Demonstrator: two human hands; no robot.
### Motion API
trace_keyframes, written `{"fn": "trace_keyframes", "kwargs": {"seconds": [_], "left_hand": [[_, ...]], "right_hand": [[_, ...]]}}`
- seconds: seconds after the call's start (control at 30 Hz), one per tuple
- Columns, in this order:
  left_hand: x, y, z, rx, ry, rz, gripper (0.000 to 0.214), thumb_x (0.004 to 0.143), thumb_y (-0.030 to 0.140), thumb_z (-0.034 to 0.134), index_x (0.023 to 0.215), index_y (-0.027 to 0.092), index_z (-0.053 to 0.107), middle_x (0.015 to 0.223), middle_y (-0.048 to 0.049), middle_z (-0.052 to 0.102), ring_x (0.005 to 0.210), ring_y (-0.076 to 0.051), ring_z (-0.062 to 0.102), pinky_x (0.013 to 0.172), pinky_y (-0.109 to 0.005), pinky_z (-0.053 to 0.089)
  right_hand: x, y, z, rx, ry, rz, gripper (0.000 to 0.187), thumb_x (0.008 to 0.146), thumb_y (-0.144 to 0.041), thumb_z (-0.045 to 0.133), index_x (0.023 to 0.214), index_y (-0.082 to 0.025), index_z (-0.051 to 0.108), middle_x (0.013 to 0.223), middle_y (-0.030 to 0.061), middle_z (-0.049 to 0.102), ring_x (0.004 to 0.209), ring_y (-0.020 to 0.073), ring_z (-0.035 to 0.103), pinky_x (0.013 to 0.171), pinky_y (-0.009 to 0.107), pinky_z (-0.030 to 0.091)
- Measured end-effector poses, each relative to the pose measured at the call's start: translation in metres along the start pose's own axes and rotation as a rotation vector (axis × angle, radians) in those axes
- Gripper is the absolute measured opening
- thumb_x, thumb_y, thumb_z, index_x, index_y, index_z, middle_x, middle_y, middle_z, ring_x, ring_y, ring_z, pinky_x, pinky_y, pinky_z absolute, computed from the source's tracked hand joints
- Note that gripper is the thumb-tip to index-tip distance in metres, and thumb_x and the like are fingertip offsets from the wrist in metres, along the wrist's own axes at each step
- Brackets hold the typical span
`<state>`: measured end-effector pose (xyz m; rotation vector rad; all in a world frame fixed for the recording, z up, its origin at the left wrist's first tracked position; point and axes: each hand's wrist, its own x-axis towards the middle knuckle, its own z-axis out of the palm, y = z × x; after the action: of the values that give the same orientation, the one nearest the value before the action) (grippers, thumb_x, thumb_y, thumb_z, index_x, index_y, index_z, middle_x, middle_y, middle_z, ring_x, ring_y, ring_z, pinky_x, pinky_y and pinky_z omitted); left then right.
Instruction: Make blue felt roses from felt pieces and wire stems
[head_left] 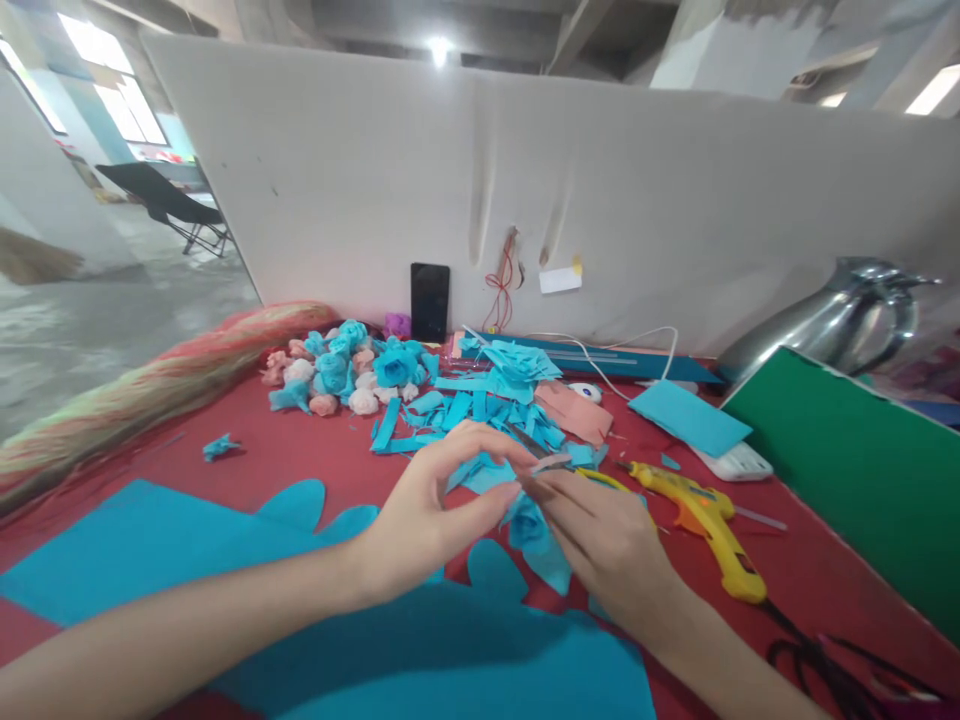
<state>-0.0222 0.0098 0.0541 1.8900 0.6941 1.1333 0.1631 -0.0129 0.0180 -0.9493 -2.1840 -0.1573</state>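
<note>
Flowers (334, 372) lay formed far left, as left hand (420, 520) and right hand (615, 540) pinched a pale strip (551, 462) beside an unfinished-looking rose (528, 525).

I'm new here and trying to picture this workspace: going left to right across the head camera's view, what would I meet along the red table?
Small loose blue piece, left hand, right hand, yellow glue gun, green board.
</note>
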Motion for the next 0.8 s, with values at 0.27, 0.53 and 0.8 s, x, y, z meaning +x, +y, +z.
{"fn": "trace_keyframes", "kwargs": {"seconds": [0.27, 0.53, 0.8], "left_hand": [[0.011, -0.012, -0.003, 0.046, 0.043, -0.048, 0.014, 0.075, 0.027, 0.062, 0.065, 0.017, 0.064, 0.068, -0.0023, 0.065, 0.071, -0.015, 0.058, 0.074, -0.033, 0.047], [0.015, -0.024, -0.005, 0.155, 0.009, 0.013, 0.011, 0.072, 0.027, 0.066, 0.066, 0.018, 0.069, 0.068, -0.0031, 0.069, 0.072, -0.017, 0.059, 0.074, -0.035, 0.047], [0.015, -0.021, -0.006, 0.307, 0.034, 0.069, 0.022, 0.08, 0.024, 0.055, 0.06, 0.015, 0.055, 0.062, -0.0003, 0.055, 0.062, -0.012, 0.049, 0.068, -0.031, 0.042]], "right_hand": [[-0.012, 0.018, 0.02, 0.153, -0.25, 0.316, 0.019, 0.089, -0.028, 0.05, 0.098, -0.013, 0.057, 0.092, 0.0041, 0.059, 0.078, 0.0138, 0.058, 0.069, 0.031, 0.051], [0.015, 0.006, -0.015, 0.751, -0.114, 0.767, 0.024, 0.088, -0.03, 0.05, 0.101, -0.011, 0.055, 0.081, 0.005, 0.065, 0.054, 0.0091, 0.059, 0.047, 0.02, 0.049], [0.025, -0.007, -0.028, 1.253, -0.014, 0.928, 0.022, 0.083, -0.029, 0.049, 0.096, -0.014, 0.059, 0.098, 0.0112, 0.066, 0.087, 0.0193, 0.064, 0.064, 0.023, 0.056]]}}
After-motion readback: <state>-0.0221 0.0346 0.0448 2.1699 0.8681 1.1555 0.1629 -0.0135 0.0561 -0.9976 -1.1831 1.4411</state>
